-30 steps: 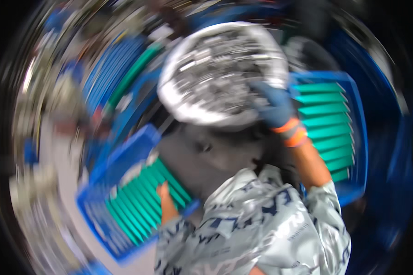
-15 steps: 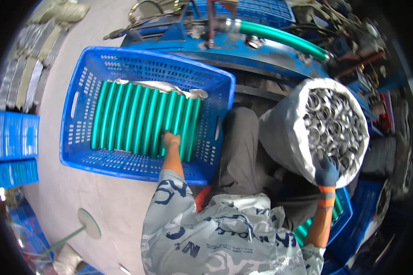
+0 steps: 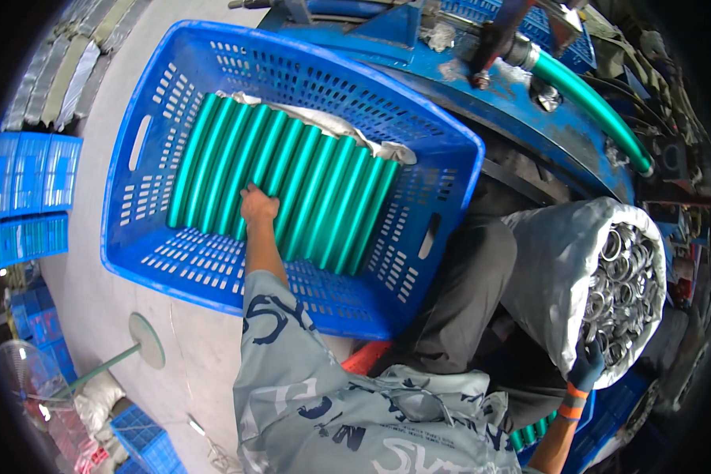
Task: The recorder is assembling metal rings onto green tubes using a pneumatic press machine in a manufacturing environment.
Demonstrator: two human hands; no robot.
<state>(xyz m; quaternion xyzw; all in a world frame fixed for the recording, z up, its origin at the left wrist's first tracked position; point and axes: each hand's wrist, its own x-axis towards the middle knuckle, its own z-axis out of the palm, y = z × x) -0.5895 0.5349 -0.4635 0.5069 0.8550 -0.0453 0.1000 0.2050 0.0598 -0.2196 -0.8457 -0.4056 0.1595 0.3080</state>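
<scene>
A person's bare left hand (image 3: 258,205) rests on a row of green tubes (image 3: 284,186) lying side by side in a blue crate (image 3: 442,158); whether its fingers are closed round a tube cannot be told. The gloved right hand (image 3: 588,365) grips the rim of a silver sack (image 3: 553,268) of metal rings (image 3: 628,296). Pressing the tubes flat would likely keep the row neat. Bare crate floor shows in front of the tubes; blue machinery (image 3: 529,110) crowds the crate's far wall.
</scene>
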